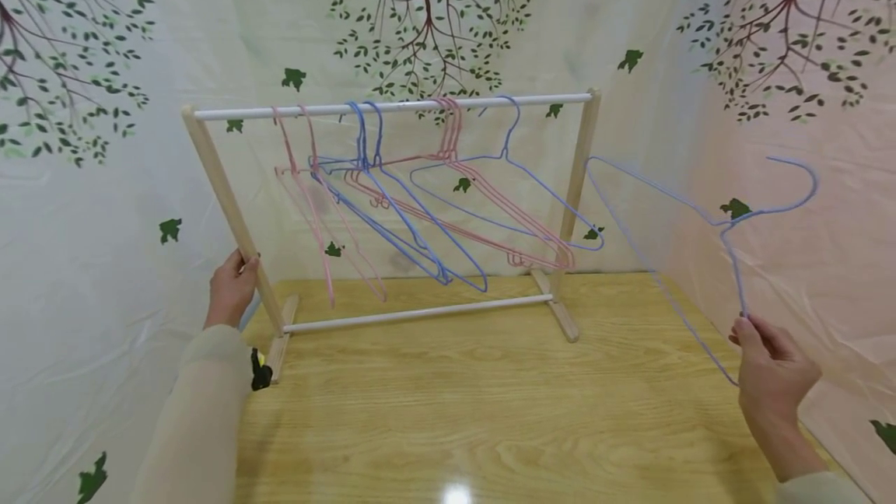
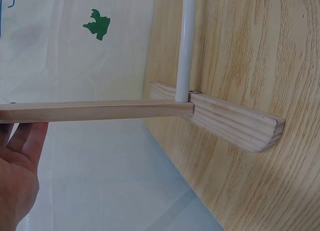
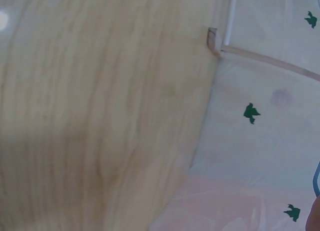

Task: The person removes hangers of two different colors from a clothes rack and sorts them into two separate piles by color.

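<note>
My left hand (image 1: 232,286) grips the left wooden post (image 1: 224,193) of a small clothes rack, partway up. In the left wrist view, the fingers of the left hand (image 2: 20,166) touch that post (image 2: 110,111). Away to the right of the rack, my right hand (image 1: 777,376) pinches a blue wire hanger (image 1: 735,218) near one end, its hook pointing right. Only a sliver of the right hand (image 3: 314,218) shows in the right wrist view. From the rack's white top rod (image 1: 413,106) hang several pink hangers (image 1: 451,131) and blue hangers (image 1: 362,138).
The rack stands on a wood-grain table (image 1: 448,395), with a white lower rod (image 1: 420,312) between its wooden feet (image 1: 556,309). A small black object (image 1: 260,370) lies by the left foot. Behind hangs a sheet printed with trees and leaves.
</note>
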`<move>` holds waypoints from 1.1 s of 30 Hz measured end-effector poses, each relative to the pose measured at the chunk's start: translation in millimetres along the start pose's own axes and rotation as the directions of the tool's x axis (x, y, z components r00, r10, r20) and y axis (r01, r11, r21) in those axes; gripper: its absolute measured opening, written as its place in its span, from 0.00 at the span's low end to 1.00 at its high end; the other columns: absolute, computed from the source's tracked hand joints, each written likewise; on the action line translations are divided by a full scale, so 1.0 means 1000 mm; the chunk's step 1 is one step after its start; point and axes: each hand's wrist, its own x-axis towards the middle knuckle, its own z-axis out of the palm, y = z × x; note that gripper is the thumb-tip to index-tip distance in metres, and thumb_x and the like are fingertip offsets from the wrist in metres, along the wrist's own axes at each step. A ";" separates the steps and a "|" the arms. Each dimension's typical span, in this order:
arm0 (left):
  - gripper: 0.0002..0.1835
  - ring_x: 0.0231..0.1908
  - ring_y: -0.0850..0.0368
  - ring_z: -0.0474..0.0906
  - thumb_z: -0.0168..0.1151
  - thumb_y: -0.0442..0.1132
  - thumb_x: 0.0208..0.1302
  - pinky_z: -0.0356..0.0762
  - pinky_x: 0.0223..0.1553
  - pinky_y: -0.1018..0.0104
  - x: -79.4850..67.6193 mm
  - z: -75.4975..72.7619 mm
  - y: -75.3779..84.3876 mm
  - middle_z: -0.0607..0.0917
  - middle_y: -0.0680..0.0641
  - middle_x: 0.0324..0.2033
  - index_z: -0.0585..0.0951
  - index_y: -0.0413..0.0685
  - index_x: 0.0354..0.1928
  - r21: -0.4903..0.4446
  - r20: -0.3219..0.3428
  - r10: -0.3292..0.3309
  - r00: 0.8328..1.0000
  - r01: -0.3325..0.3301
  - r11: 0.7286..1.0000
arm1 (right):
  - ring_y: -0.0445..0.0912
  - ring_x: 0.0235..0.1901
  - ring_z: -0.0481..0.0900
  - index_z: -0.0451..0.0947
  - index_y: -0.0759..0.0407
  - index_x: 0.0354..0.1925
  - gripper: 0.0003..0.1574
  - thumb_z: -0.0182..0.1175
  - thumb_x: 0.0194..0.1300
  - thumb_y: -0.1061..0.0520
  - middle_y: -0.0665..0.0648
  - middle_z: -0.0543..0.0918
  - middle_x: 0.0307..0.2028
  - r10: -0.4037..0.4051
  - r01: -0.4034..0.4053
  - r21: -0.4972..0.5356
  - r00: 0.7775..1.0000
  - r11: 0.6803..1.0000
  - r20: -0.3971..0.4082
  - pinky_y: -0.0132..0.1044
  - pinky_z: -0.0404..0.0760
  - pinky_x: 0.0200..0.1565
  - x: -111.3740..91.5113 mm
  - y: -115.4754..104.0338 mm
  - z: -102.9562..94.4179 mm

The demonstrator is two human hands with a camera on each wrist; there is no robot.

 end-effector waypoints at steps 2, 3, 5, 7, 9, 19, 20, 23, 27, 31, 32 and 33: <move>0.25 0.64 0.35 0.67 0.41 0.44 0.80 0.62 0.67 0.42 -0.001 0.000 0.001 0.70 0.33 0.66 0.67 0.37 0.71 0.000 -0.007 0.005 1.000 -0.005 1.000 | 0.39 0.23 0.84 0.83 0.79 0.39 0.10 0.67 0.57 0.74 0.54 0.86 0.26 0.032 -0.032 -0.028 0.999 0.999 -0.008 0.25 0.83 0.31 0.000 0.003 -0.005; 0.25 0.64 0.35 0.68 0.41 0.44 0.80 0.63 0.67 0.43 -0.002 -0.001 0.001 0.70 0.33 0.66 0.67 0.37 0.70 -0.001 -0.009 0.006 1.000 -0.006 1.000 | 0.39 0.23 0.84 0.83 0.78 0.39 0.09 0.67 0.57 0.74 0.53 0.86 0.26 0.042 -0.043 -0.045 0.999 0.998 -0.014 0.25 0.83 0.31 -0.001 0.004 -0.007; 0.26 0.64 0.35 0.68 0.41 0.44 0.80 0.62 0.67 0.43 -0.003 -0.001 0.002 0.70 0.33 0.66 0.66 0.38 0.71 -0.006 -0.007 0.003 1.000 -0.004 1.000 | 0.39 0.22 0.84 0.84 0.78 0.39 0.09 0.68 0.57 0.73 0.53 0.86 0.26 0.064 -0.065 -0.044 0.997 0.997 -0.031 0.25 0.83 0.30 -0.002 0.006 -0.011; 0.26 0.64 0.35 0.68 0.41 0.44 0.80 0.63 0.66 0.43 -0.004 -0.001 0.003 0.69 0.34 0.67 0.66 0.38 0.72 -0.014 0.000 0.003 1.000 -0.003 1.000 | 0.39 0.21 0.84 0.84 0.76 0.39 0.09 0.68 0.57 0.73 0.53 0.87 0.25 0.082 -0.084 -0.040 0.995 0.996 -0.050 0.25 0.83 0.30 -0.003 0.007 -0.015; 0.26 0.64 0.35 0.67 0.41 0.44 0.80 0.63 0.66 0.42 -0.004 -0.001 0.003 0.69 0.34 0.67 0.65 0.38 0.72 -0.021 0.010 0.007 1.000 -0.006 1.000 | 0.39 0.21 0.83 0.85 0.76 0.38 0.09 0.69 0.57 0.73 0.52 0.86 0.24 0.085 -0.088 -0.045 0.994 0.995 -0.063 0.25 0.82 0.29 -0.004 0.008 -0.018; 0.26 0.64 0.36 0.68 0.41 0.45 0.80 0.64 0.65 0.43 -0.008 -0.003 0.003 0.70 0.35 0.67 0.67 0.37 0.70 -0.029 0.005 0.016 1.000 -0.016 0.999 | 0.35 0.19 0.82 0.87 0.70 0.37 0.07 0.68 0.58 0.71 0.47 0.86 0.24 0.142 -0.142 -0.215 0.990 0.966 -0.016 0.21 0.80 0.28 -0.002 0.024 -0.029; 0.25 0.64 0.36 0.68 0.41 0.45 0.80 0.64 0.66 0.43 -0.008 -0.003 0.003 0.70 0.35 0.67 0.67 0.37 0.70 -0.027 0.002 0.016 1.000 -0.016 1.000 | 0.35 0.19 0.82 0.88 0.69 0.37 0.07 0.68 0.58 0.71 0.46 0.86 0.24 0.156 -0.156 -0.233 0.988 0.960 -0.016 0.20 0.80 0.28 -0.002 0.026 -0.030; 0.25 0.64 0.35 0.68 0.41 0.44 0.80 0.63 0.66 0.42 -0.011 -0.004 0.004 0.70 0.34 0.67 0.67 0.37 0.70 -0.021 -0.001 0.014 1.000 -0.014 1.000 | 0.34 0.20 0.82 0.89 0.65 0.37 0.06 0.68 0.59 0.69 0.44 0.86 0.23 0.217 -0.214 -0.285 0.976 0.934 -0.020 0.20 0.80 0.28 -0.002 0.032 -0.031; 0.25 0.64 0.35 0.67 0.41 0.44 0.80 0.63 0.66 0.42 -0.014 -0.005 0.005 0.70 0.33 0.66 0.67 0.37 0.70 -0.013 0.000 0.018 1.000 -0.018 1.000 | 0.33 0.20 0.81 0.89 0.62 0.36 0.04 0.69 0.60 0.65 0.42 0.86 0.23 0.299 -0.280 -0.373 0.954 0.885 -0.008 0.20 0.80 0.28 -0.004 0.037 -0.032; 0.25 0.64 0.34 0.67 0.41 0.43 0.80 0.63 0.66 0.41 -0.017 -0.006 0.006 0.69 0.33 0.67 0.66 0.36 0.71 -0.008 0.001 0.021 1.000 -0.021 1.000 | 0.32 0.21 0.82 0.89 0.58 0.38 0.05 0.68 0.63 0.61 0.38 0.85 0.23 0.364 -0.296 -0.503 0.931 0.812 0.040 0.20 0.80 0.27 -0.007 0.041 -0.035; 0.25 0.64 0.34 0.67 0.40 0.43 0.80 0.63 0.66 0.41 -0.018 -0.005 0.007 0.69 0.33 0.67 0.66 0.36 0.71 -0.009 0.002 0.019 1.000 -0.019 1.000 | 0.32 0.22 0.82 0.89 0.58 0.39 0.05 0.68 0.64 0.59 0.37 0.85 0.25 0.374 -0.286 -0.533 0.925 0.796 0.062 0.21 0.80 0.28 -0.008 0.042 -0.036; 0.26 0.64 0.34 0.67 0.40 0.43 0.80 0.63 0.66 0.41 -0.019 -0.005 0.007 0.68 0.33 0.67 0.66 0.36 0.71 -0.011 0.002 0.016 1.000 -0.016 1.000 | 0.32 0.23 0.82 0.89 0.57 0.39 0.06 0.67 0.65 0.58 0.36 0.85 0.25 0.389 -0.281 -0.555 0.917 0.783 0.085 0.21 0.80 0.28 -0.009 0.042 -0.038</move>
